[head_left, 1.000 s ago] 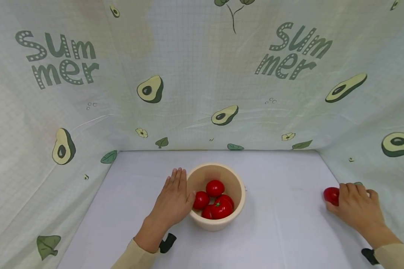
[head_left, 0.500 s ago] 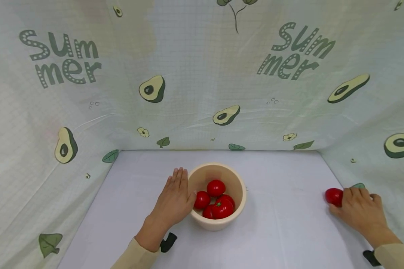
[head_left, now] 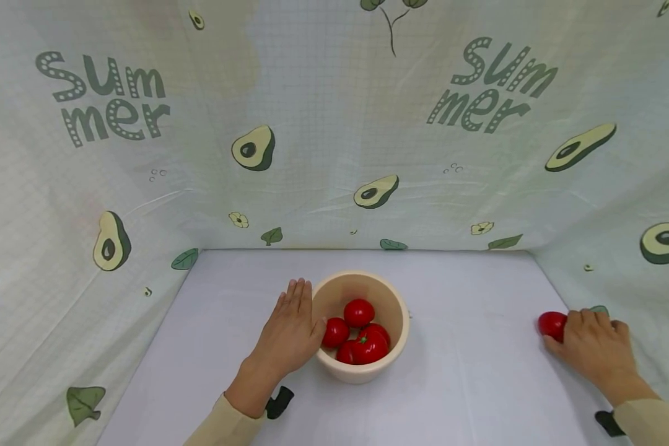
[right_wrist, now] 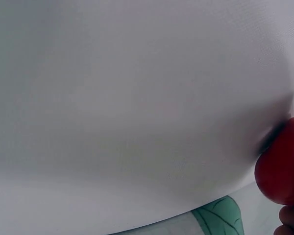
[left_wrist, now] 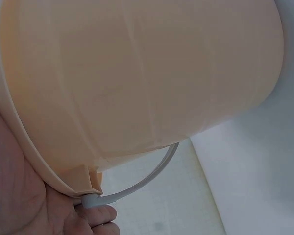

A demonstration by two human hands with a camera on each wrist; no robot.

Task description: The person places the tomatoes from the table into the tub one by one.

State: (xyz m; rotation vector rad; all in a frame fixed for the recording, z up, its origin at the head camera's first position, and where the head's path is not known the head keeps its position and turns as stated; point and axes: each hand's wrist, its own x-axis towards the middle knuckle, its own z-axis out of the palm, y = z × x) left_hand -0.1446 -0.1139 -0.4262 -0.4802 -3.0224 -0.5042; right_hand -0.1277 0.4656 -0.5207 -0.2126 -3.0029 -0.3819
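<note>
Near the table's middle stands a cream plastic bucket (head_left: 362, 373) holding several red tomatoes (head_left: 370, 347). My left hand (head_left: 290, 337) lies along its left rim, fingers straight and thumb at the edge. In the left wrist view, the palm touches the bucket's (left_wrist: 152, 73) rim, and the fingers are beside a pale handle (left_wrist: 147, 181). At the table's right side, my right hand (head_left: 596, 347) grips a red tomato (head_left: 550, 325) low on the table. Part of that tomato (right_wrist: 281, 166) shows at the right edge of the right wrist view; fingers cover the rest.
The white tabletop (head_left: 468, 297) is bordered at the back and both sides by hanging cloth (head_left: 312, 204) printed with avocados and leaves. Its right side hangs close to my right hand. Black straps (head_left: 279, 402) circle both wrists.
The head view has shifted slightly, so the scene sits a little further right. My right hand is marginally lower in view, still gripping the tomato. The left hand stays against the bucket.
</note>
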